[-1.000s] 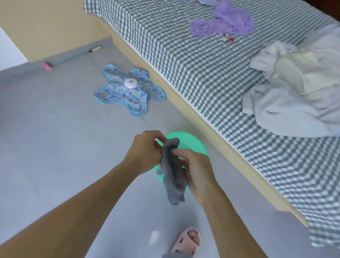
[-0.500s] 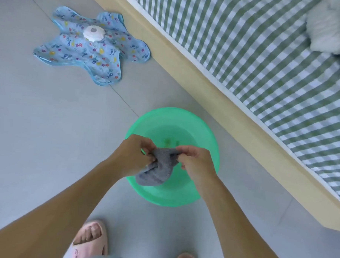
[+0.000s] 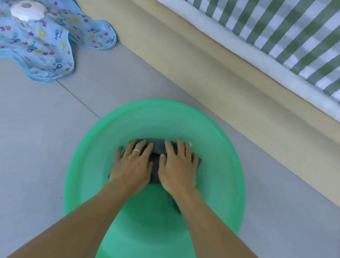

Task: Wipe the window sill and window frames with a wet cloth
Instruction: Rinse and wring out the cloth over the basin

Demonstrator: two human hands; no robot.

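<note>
A patterned blue mat (image 3: 39, 39) with a white roll (image 3: 27, 9) on it lies far left on the grey floor (image 3: 30, 143), and a bed frame (image 3: 234, 73) runs diagonally just right of my green basin (image 3: 83, 154). Inside the basin, my left hand (image 3: 132, 167) and right hand (image 3: 178, 168) press flat, fingers straight, side by side on the dark grey cloth (image 3: 157, 147), which stretches left to right.

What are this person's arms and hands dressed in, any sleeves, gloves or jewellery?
Both forearms are bare as far as the picture shows, with no sleeves in view. Neither hand wears a glove. The left hand has a thin, pale metal ring on one finger. The right hand shows no ring. No watch or bracelet shows on either wrist.
</note>
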